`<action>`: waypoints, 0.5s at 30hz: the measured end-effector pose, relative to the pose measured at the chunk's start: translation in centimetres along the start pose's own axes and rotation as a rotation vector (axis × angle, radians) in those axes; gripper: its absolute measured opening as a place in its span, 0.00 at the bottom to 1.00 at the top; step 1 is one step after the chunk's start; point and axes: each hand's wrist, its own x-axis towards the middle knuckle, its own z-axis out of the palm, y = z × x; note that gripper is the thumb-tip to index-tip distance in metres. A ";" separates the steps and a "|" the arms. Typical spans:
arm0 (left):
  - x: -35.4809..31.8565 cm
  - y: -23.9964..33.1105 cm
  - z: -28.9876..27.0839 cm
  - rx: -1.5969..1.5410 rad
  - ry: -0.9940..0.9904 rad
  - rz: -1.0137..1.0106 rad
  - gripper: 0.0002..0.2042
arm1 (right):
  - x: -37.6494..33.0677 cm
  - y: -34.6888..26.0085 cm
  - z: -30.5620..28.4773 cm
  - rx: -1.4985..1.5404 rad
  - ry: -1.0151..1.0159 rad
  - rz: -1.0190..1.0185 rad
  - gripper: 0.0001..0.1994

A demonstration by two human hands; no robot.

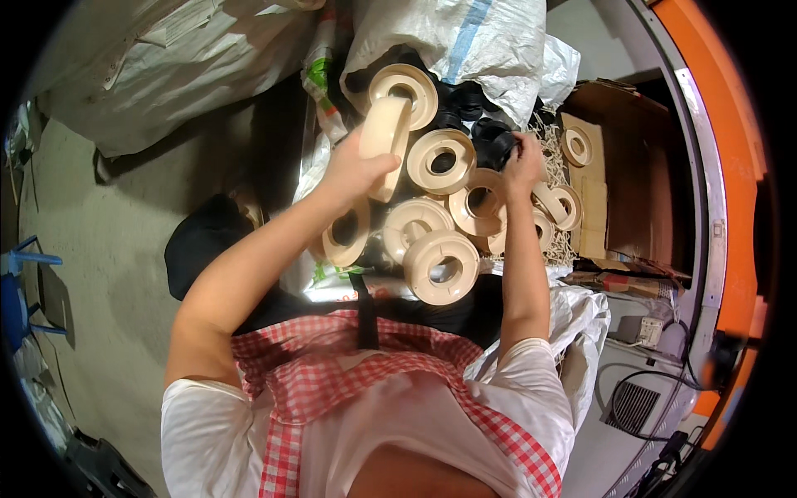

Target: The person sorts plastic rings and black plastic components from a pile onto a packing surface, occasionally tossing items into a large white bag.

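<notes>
My left hand [355,172] is closed on a cream plastic ring [383,158], held on edge with the thumb across its near side. Over at the right of the pile, the fingers of my right hand [523,170] close at the edge of a black plastic ring [496,144]; the far fingertips are partly hidden. Several cream flanged rings lie between and below my hands, among them one with a wide round opening [442,163] and a thick one [442,267] closest to my lap. More black rings [466,101] lie behind them.
A large white woven sack [461,41] with a blue stripe stands behind the pile. To the right are a cardboard box [635,191] and a mass of thin cream plastic scraps [554,153]. Orange machine framing [735,166] rises at far right; a blue stool [21,286] is at far left.
</notes>
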 end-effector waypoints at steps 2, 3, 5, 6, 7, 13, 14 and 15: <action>-0.7 0.2 0.8 -0.029 -0.023 -0.030 0.24 | -1.0 -3.3 0.0 0.042 -0.100 0.079 0.12; -0.8 0.1 1.2 -0.020 -0.044 -0.030 0.24 | -1.5 -3.9 0.2 0.012 -0.132 0.158 0.13; -1.3 0.2 1.7 0.000 -0.065 -0.038 0.24 | -1.9 -2.9 1.1 -0.059 -0.043 0.140 0.12; -1.4 0.2 1.8 -0.002 -0.063 -0.035 0.24 | -1.7 -3.0 0.9 -0.030 0.045 0.084 0.12; -1.5 0.2 1.9 0.038 -0.031 -0.042 0.24 | -1.7 -3.2 0.7 -0.030 0.045 0.079 0.12; -1.9 -1.2 2.3 -0.220 -0.164 -0.096 0.29 | -7.0 -11.9 1.2 0.198 -0.303 -0.033 0.14; -2.1 -1.4 2.4 -0.365 -0.244 -0.123 0.31 | -8.4 -11.9 2.7 0.326 -0.189 -0.103 0.16; -2.1 -1.8 1.8 -0.346 -0.214 -0.158 0.33 | -8.9 -13.9 2.2 0.353 -0.222 -0.070 0.15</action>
